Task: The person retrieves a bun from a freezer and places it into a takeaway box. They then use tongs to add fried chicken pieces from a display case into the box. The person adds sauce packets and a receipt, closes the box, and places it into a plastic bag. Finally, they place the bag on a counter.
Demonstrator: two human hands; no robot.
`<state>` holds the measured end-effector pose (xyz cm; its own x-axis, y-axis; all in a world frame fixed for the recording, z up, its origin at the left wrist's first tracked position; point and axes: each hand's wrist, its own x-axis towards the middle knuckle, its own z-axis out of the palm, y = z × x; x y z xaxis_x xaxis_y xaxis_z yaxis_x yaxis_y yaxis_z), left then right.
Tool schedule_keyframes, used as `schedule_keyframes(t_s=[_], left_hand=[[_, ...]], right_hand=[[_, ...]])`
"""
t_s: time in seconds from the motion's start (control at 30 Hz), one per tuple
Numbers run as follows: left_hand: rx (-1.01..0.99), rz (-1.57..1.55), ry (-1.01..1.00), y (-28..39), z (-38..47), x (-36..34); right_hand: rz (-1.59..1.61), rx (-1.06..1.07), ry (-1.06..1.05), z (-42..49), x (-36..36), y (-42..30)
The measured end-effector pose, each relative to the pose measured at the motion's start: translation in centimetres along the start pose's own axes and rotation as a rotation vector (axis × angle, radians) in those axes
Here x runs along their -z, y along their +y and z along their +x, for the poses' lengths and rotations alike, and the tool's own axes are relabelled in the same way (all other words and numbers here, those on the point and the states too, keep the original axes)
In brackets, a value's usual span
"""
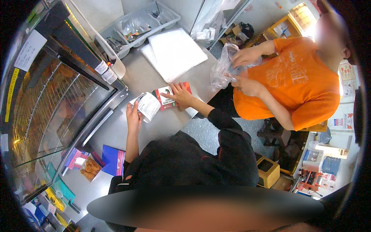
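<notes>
My left hand (134,116) grips a curled printed paper slip (148,106) between thumb and fingers, just above the steel counter (139,69). Flat on a small red and white food box (167,102) rests my right hand (181,95), its fingers spread across the right half. The box lies on the counter and bears writing and a picture. Its left edge sits close beside the slip; whether they touch, I cannot tell. Beyond the box lies a stack of white sheets (178,53).
A grey plastic divided tray (139,40) with packets stands behind. To the left is a glass display cabinet (58,107). A bag of fried food (90,169) lies by a blue packet (113,159). On the right, a co-worker in an orange shirt (289,84) handles a clear plastic bag (224,69).
</notes>
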<state>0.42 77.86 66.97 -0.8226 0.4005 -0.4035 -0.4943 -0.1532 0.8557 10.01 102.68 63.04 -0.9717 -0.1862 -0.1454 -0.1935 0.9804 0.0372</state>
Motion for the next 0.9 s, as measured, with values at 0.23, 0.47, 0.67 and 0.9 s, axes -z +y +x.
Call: schedule_keyframes(t_s=[0.23, 0.47, 0.67, 0.9], left_hand=[[0.059, -0.117, -0.071, -1.3, 1.0, 0.4], [0.045, -0.156, -0.109, -2.5, 2.6, 0.6], [0.056, -0.154, -0.138, -2.0, 2.7, 0.0], [0.077, -0.15, -0.127, -2.1, 2.5, -0.5]], right_hand=[[0.166, -0.41, -0.007, 0.8, -1.1, -1.3], [1.013, -0.672, -0.065, 1.3, -2.6, -0.9], [1.879, -0.65, 0.089, -3.9, 2.6, 0.1], [2.153, -0.722, 0.314, -10.9, 10.3, 1.2]])
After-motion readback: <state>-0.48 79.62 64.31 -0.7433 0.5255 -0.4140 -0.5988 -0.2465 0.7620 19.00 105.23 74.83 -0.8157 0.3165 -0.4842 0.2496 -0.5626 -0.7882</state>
